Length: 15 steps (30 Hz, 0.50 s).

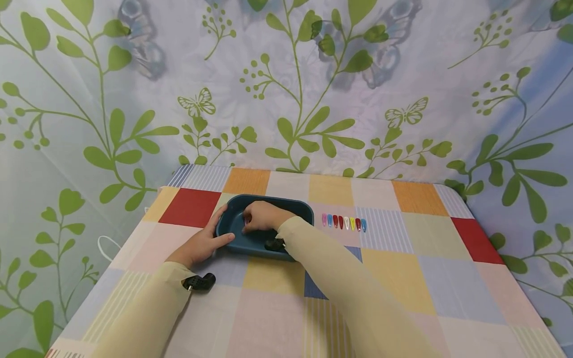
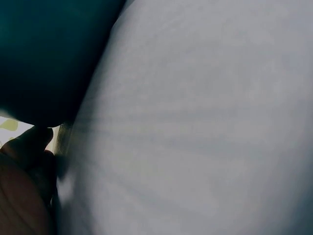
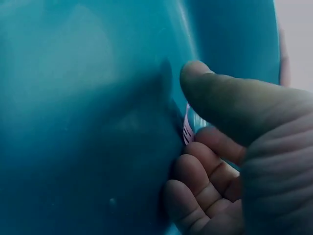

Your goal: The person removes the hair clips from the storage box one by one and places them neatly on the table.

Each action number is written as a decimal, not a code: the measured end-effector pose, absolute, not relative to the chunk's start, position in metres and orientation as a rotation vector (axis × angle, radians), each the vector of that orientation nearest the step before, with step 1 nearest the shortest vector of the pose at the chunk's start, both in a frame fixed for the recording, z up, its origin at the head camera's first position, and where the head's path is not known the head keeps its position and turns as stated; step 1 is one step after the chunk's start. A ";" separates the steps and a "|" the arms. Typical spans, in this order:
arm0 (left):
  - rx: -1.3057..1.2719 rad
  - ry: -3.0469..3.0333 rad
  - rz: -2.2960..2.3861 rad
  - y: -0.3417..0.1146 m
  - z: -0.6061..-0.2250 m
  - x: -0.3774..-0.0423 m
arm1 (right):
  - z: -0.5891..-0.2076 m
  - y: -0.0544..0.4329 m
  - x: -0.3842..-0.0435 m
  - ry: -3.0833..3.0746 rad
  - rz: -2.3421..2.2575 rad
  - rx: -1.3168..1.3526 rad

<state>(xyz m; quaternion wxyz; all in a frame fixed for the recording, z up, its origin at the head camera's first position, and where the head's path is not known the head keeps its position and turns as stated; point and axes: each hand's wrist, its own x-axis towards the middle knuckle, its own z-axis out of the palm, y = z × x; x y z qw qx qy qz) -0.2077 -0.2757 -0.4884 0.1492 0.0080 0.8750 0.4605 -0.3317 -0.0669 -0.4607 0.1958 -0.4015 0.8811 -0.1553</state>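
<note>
A dark teal plastic tub point(image 1: 243, 242) stands at the middle of the table. My right hand point(image 1: 267, 217) reaches down inside it with fingers curled. In the right wrist view, a small pink hair clip point(image 3: 187, 128) shows between the thumb and the index finger, pinched near the tub's wall; most of it is hidden by the hand. My left hand point(image 1: 201, 245) lies against the tub's left end, with fairly straight fingers along the outer side and the thumb at the near rim. Only part of that hand point(image 2: 24, 181) appears in the left wrist view, dark, beside the tub.
Right of the tub, several hair clips point(image 1: 343, 223) in pink, blue, red, white and yellow lie in a neat row. A patchwork cloth point(image 1: 389, 268) covers the table. Behind hangs a leaf-patterned curtain point(image 1: 250, 114). A white cable point(image 1: 105, 243) loops beyond the left edge.
</note>
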 end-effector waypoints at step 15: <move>0.038 2.524 1.312 -0.277 -0.488 -0.209 | -0.460 -0.069 -0.330 2.460 -0.391 -1.146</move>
